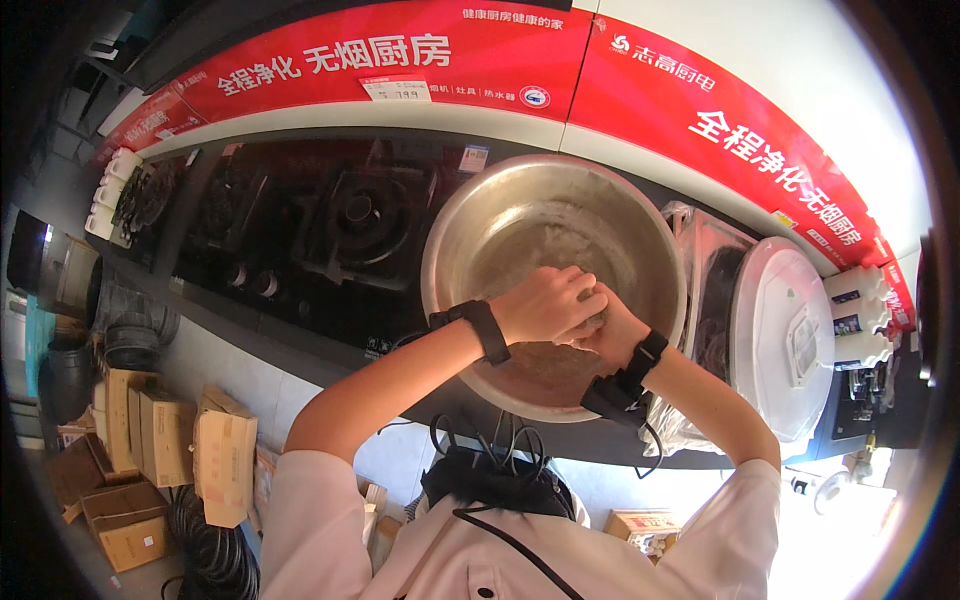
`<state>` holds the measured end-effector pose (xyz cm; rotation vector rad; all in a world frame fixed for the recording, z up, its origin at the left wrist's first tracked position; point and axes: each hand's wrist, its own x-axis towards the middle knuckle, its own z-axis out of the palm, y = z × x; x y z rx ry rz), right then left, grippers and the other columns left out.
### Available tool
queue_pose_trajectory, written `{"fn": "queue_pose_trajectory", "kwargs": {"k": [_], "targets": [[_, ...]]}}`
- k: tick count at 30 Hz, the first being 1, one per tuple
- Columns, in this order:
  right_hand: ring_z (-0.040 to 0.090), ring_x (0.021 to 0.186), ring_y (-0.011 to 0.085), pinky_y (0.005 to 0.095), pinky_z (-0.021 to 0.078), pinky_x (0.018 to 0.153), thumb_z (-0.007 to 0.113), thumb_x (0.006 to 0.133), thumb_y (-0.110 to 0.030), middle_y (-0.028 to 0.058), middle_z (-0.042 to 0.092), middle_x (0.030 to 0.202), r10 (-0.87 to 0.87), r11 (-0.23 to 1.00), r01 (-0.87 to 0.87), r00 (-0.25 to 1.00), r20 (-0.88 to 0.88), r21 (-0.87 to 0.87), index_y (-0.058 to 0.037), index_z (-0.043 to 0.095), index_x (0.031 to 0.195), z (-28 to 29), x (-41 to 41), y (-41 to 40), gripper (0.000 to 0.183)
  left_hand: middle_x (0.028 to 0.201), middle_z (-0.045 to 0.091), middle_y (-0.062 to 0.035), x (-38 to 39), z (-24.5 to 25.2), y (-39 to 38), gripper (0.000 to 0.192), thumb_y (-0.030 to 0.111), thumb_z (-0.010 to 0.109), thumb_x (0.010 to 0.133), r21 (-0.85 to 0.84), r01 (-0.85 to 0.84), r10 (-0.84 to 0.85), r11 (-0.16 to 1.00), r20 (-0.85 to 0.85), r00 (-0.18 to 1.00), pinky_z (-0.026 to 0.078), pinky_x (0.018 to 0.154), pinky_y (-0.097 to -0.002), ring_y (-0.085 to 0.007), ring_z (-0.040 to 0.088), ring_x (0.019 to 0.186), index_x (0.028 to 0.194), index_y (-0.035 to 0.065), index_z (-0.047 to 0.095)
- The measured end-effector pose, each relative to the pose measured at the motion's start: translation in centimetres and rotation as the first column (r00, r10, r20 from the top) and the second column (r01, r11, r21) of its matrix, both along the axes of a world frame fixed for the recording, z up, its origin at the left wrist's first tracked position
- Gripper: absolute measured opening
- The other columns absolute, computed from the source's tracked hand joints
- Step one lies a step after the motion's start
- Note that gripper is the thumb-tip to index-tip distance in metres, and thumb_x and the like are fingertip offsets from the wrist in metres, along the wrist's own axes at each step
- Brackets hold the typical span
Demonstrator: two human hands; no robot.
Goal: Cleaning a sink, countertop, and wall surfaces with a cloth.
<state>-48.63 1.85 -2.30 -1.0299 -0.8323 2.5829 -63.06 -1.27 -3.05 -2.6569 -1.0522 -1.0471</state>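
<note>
My left hand (547,304) and my right hand (619,326) are clasped together over a wide stainless steel basin (457,232). Between them shows a small part of a greyish, crumpled thing (594,321). It looks like a wet cloth, but my fingers hide most of it. Shallow liquid, apparently water (562,240), glints in the bottom of the basin. Black straps with small devices are fastened round both wrists; the one by my right hand hangs over the basin's near rim.
The basin stands on a dark counter, right of a black glass gas hob (360,217). To its right are a plastic-wrapped appliance (705,285) and a round white lid-like object (787,337). Red printed panels (510,60) line the back. Cardboard boxes (225,457) and coiled black hose (206,547) lie left.
</note>
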Motion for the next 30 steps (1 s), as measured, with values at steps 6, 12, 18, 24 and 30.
{"fn": "queue_pose_trajectory", "kwargs": {"k": [6,12,18,24,30], "targets": [[0.055,0.072,0.0124,0.0257,0.0456,0.056,0.041,0.085,-0.019,0.0019,0.055,0.083,0.148,0.93,-0.158,0.987,0.056,0.331,-0.0094,0.049,0.092,-0.9,0.3,0.1,0.015,0.061,0.047,-0.0058,0.2,-0.2,0.2,0.011,0.014,0.055,0.072,-0.116,-0.027,0.038,0.993,0.092,0.995,0.041,0.044,-0.0324,-0.0224,0.052,0.055,0.072,0.0063,0.047],[0.053,0.07,0.0121,0.0251,0.0444,0.056,0.039,0.086,-0.022,0.0013,0.053,0.08,-0.042,0.999,0.04,0.992,0.12,0.021,-0.0104,0.049,0.091,1.0,-0.8,-0.5,0.016,0.06,0.05,-0.0153,0.1,0.5,0.1,0.014,0.012,0.046,0.078,-0.409,0.002,0.124,0.912,0.281,0.952,0.039,0.048,-0.0394,-0.0321,0.05,0.058,0.07,0.0013,0.045],[0.05,0.068,0.0095,0.0244,0.0421,0.056,0.038,0.087,-0.02,-0.0003,0.053,0.078,0.026,0.984,-0.028,1.0,0.011,0.177,-0.0068,0.05,0.089,0.9,-0.7,0.1,0.018,0.061,0.048,-0.0177,-0.6,2.5,0.3,0.019,0.014,0.042,0.083,-0.675,0.125,0.226,0.727,0.407,0.885,0.036,0.054,-0.0411,-0.0357,0.048,0.06,0.071,-0.0002,0.042],[0.052,0.076,0.017,0.0283,0.0405,0.068,0.045,0.082,-0.012,0.0085,0.054,0.078,-0.15,0.584,-0.177,0.936,0.32,0.792,-0.0038,0.05,0.091,1.6,-0.3,1.6,0.013,0.111,0.042,-0.0139,-3.0,6.1,-3.3,0.036,0.026,0.045,0.085,-0.747,0.054,0.171,0.662,0.221,0.96,0.037,0.081,-0.033,-0.0285,0.047,0.098,0.113,0.004,0.038],[0.046,0.094,0.0342,0.0376,0.0399,0.078,0.051,0.075,-0.007,0.0194,0.046,0.1,0.012,0.023,-0.496,0.868,0.496,0.868,-0.0048,0.047,0.101,-1.9,-1.1,0.5,0.027,0.112,0.042,-0.0153,-7.4,8.0,-8.8,0.037,0.024,0.045,0.085,-0.587,-0.078,0.353,0.806,0.371,0.859,0.035,0.087,-0.034,-0.0292,0.043,0.105,0.115,0.0036,0.038]]}}
